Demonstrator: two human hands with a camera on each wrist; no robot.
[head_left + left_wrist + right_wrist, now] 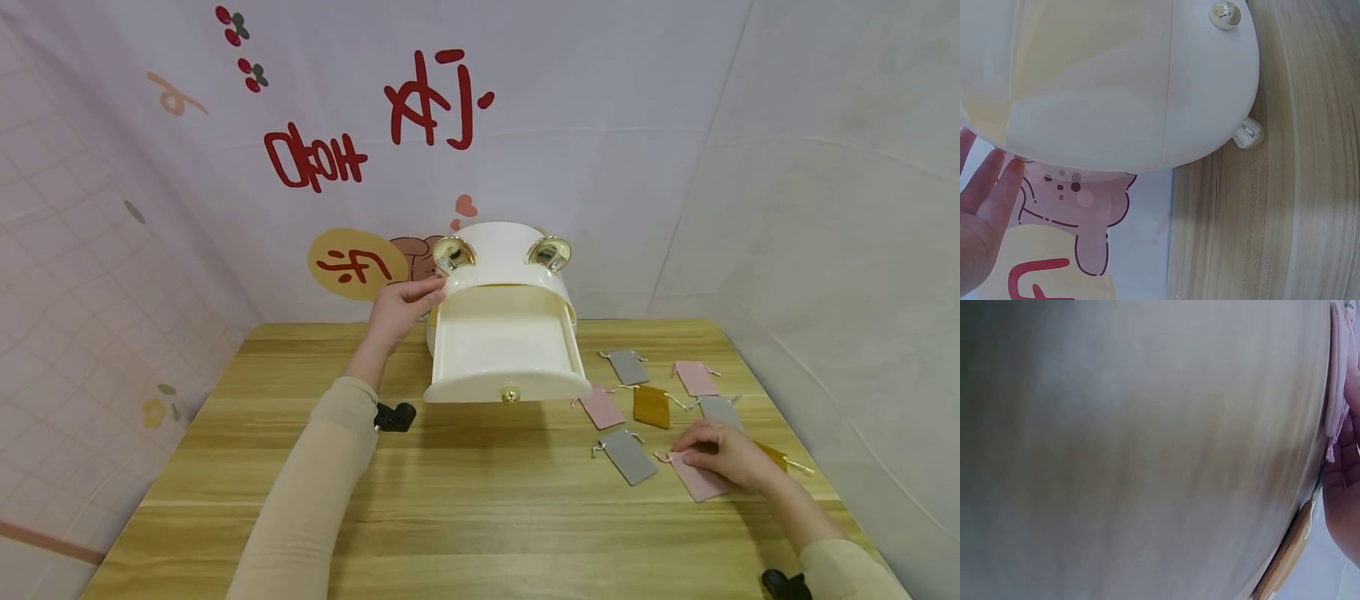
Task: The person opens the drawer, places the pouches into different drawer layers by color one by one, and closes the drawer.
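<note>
A cream-white storage box with two shiny gold loops stands at the back of the table, its drawer pulled out with nothing inside. My left hand touches the box's left side near the top, its fingers fairly straight against the curved wall, as the left wrist view also shows with the fingers. At the right, my right hand pinches a pink drawstring pouch by its upper part. In the right wrist view that pouch lies edge-on beside the thumb.
More drawstring pouches lie around the right hand: a grey pouch, a pink pouch, a mustard pouch and several others. A gold knob sits on the drawer front, which juts toward me. A printed cloth hangs behind the table.
</note>
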